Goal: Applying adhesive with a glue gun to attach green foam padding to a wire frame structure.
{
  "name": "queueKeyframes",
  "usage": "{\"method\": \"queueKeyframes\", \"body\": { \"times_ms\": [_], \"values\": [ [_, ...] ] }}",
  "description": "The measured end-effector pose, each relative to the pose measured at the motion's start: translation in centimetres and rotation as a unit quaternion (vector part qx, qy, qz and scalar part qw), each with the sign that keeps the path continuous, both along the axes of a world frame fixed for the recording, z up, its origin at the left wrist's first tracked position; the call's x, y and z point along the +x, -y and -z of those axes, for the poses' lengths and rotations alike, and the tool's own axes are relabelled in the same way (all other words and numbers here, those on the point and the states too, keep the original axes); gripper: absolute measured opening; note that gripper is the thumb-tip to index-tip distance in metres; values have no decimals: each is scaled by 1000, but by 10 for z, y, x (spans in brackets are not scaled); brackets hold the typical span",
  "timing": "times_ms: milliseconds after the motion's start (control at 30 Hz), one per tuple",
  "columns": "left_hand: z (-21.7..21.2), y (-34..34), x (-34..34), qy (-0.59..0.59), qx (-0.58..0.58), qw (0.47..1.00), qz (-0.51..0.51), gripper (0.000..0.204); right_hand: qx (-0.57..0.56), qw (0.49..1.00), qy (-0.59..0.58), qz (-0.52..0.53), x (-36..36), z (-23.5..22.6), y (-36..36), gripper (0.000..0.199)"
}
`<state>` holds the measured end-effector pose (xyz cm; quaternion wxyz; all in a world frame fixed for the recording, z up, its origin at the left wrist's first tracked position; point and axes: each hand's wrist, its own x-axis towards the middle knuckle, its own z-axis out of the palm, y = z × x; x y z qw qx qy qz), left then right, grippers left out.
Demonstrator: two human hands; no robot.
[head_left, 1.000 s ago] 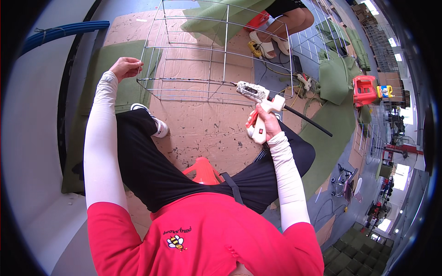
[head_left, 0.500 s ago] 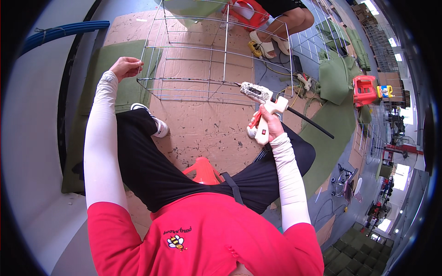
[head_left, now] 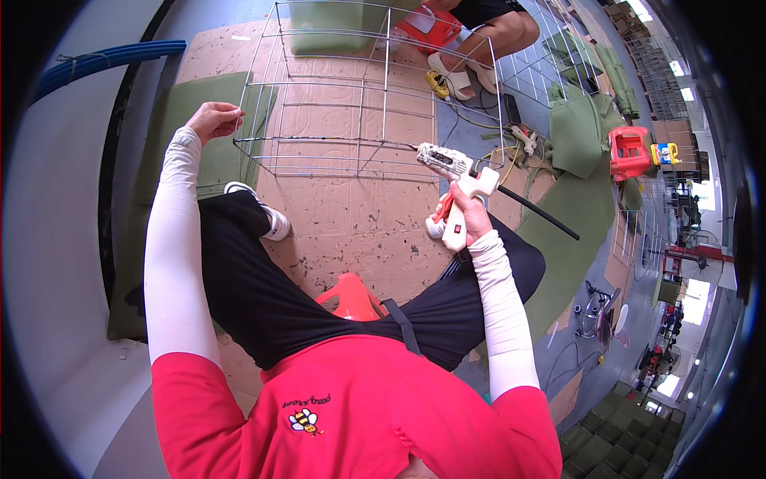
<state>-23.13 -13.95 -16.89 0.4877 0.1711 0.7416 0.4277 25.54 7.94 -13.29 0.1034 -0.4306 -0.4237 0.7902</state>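
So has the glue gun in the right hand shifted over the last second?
Barely. The glue gun keeps its nozzle at the wire frame's lower right corner; the right hand holding it has hardly drifted.

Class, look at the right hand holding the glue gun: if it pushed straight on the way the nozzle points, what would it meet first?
Most likely the wire frame: the glue gun in the right hand aims its nozzle at the frame's near lower rod, though depth is hard to judge.
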Motion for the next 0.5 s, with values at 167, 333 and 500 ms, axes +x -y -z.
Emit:
{"method": "queueKeyframes", "body": {
  "times_ms": [167, 333, 500],
  "values": [
    [-2, 0, 0, 3, -2, 1000, 4, 20, -15, 1000, 1, 3, 2, -1, -2, 37],
    [0, 0, -1, 6, 3, 1000, 7, 20, -10, 1000, 6, 9, 3, -1, -3, 37],
    [-3, 0, 2, -6, -1, 1000, 3, 19, -5, 1000, 5, 9, 4, -2, -2, 37]
  ]
}}
